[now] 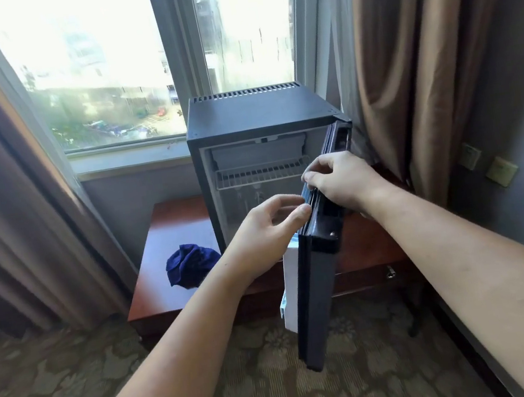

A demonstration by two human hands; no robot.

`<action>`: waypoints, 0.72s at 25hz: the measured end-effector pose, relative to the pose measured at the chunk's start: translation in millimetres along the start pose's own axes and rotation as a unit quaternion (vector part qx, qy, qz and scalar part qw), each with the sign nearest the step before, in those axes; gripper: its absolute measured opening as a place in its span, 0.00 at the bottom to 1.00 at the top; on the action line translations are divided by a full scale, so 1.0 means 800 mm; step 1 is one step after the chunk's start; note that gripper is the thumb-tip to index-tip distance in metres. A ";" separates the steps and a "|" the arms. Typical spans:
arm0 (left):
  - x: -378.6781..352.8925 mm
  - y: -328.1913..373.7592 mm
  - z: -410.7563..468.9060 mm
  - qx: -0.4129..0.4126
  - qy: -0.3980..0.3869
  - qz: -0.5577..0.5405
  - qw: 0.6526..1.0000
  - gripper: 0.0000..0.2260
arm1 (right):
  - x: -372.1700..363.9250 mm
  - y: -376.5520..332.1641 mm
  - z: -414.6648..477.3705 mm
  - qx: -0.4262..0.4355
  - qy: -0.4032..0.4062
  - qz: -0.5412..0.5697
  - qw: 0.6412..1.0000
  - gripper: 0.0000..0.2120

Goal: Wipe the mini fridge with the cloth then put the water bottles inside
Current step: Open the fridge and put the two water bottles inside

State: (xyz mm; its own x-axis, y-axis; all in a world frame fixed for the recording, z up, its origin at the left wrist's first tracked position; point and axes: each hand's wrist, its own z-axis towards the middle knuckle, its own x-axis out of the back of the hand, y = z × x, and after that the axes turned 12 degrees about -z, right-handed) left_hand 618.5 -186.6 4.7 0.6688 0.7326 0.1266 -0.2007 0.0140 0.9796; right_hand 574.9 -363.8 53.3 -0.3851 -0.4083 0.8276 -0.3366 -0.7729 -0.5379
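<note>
Two hands are held at the top edge of the open door (310, 308): the right hand (340, 181) is curled over it, and the left hand (268, 230) is pinched onto its inner lip with thumb and fingers. Neither holds the cloth (192, 264), which lies bunched on the table (165, 231) just beside the mini fridge (252, 109), so wiping cannot be confirmed as done. Farther in, the cabinet is seen with one wire shelf (262, 173) and no water bottles clearly inside; loading is judged still outstanding.

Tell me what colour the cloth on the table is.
Dark blue. The cloth shows best in the head view, bunched left of the mini fridge.
</note>
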 end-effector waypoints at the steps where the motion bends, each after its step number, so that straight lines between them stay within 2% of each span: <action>1: 0.015 -0.002 0.003 0.004 0.005 0.000 1.000 0.12 | -0.006 -0.009 0.007 0.025 -0.014 -0.008 1.000 0.06; 5: 0.089 -0.008 0.031 0.008 0.040 0.015 0.999 0.10 | -0.040 -0.056 0.037 0.110 -0.056 -0.051 0.991 0.06; 8: 0.157 -0.016 0.081 -0.009 0.073 0.136 0.988 0.08 | -0.072 -0.089 0.079 0.138 -0.055 -0.061 0.987 0.10; 11: 0.205 -0.025 0.131 -0.034 0.101 0.236 0.966 0.06 | -0.103 -0.114 0.126 0.139 -0.046 -0.063 0.987 0.18; 14: 0.238 -0.032 0.181 -0.051 0.167 0.316 0.932 0.12 | -0.134 -0.128 0.157 0.144 -0.036 -0.059 0.987 0.27; 18: 0.271 -0.045 0.238 -0.046 0.187 0.332 0.923 0.17 | -0.156 -0.134 0.194 0.117 -0.020 -0.054 0.991 0.31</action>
State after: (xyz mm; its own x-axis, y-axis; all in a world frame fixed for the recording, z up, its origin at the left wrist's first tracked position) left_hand 906.5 -157.8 26.2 0.0859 0.7838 0.6151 -0.5496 -0.4777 0.6854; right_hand 792.1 -305.1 33.0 -0.3207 -0.3319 0.8871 -0.1644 -0.9029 -0.3972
